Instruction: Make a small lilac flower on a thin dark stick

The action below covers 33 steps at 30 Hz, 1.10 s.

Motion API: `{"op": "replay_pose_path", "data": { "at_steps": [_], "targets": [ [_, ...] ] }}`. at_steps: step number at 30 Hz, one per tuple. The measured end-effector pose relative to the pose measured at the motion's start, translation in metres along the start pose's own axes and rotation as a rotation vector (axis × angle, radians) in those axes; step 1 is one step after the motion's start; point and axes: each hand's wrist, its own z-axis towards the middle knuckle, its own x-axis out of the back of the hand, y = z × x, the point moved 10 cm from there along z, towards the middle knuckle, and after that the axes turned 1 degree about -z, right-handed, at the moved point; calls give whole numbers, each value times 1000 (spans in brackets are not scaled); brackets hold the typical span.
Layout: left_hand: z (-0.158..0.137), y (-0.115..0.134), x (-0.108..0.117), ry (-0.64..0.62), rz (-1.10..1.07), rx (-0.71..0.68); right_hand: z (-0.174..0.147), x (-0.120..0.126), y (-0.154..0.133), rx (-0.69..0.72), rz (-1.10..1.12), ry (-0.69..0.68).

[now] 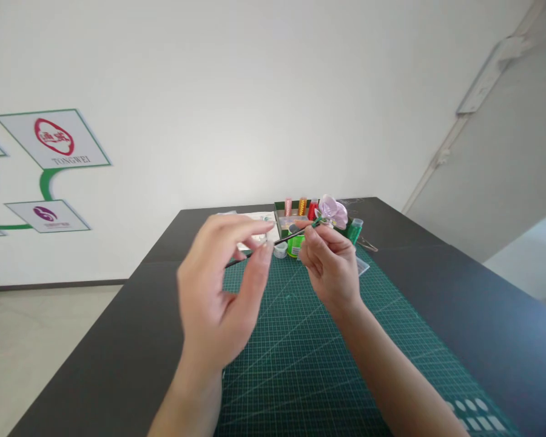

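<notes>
My right hand pinches a thin dark flower stem between thumb and fingers. At its far right end a pale pink-purple artificial flower stands just above my fingers, with a bit of green where it joins. To the left, my left hand is raised with thumb and forefinger apart. The stem runs between its thumb and fingers and comes out at the lower left; whether a finger touches it, I cannot tell.
A green cutting mat covers the middle of the dark table. Behind my hands are a box with thread spools, a bright green container, a small white tub and a green spool.
</notes>
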Motion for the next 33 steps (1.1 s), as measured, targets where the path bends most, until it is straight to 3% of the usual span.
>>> {"op": "replay_pose_path", "data": {
  "at_steps": [3, 7, 13, 19, 26, 33],
  "targets": [
    [36, -18, -44, -114, -10, 48, -3, -5, 7, -30, 18, -24],
    [32, -45, -69, -217, -168, 166, -4, -3, 15, -51, -14, -19],
    [27, -71, -75, -222, -277, 250, -1, -1, 27, -116, -51, -56],
    [30, -86, -73, -211, -201, 259, 1, 3, 31, -190, -270, -142],
    [30, -80, -74, -243, -170, 197, -3, 1, 10, -219, -620, -353],
    [31, -69, -78, -253, -165, 147, -10, 1, -11, -148, -923, -417]
  ]
}}
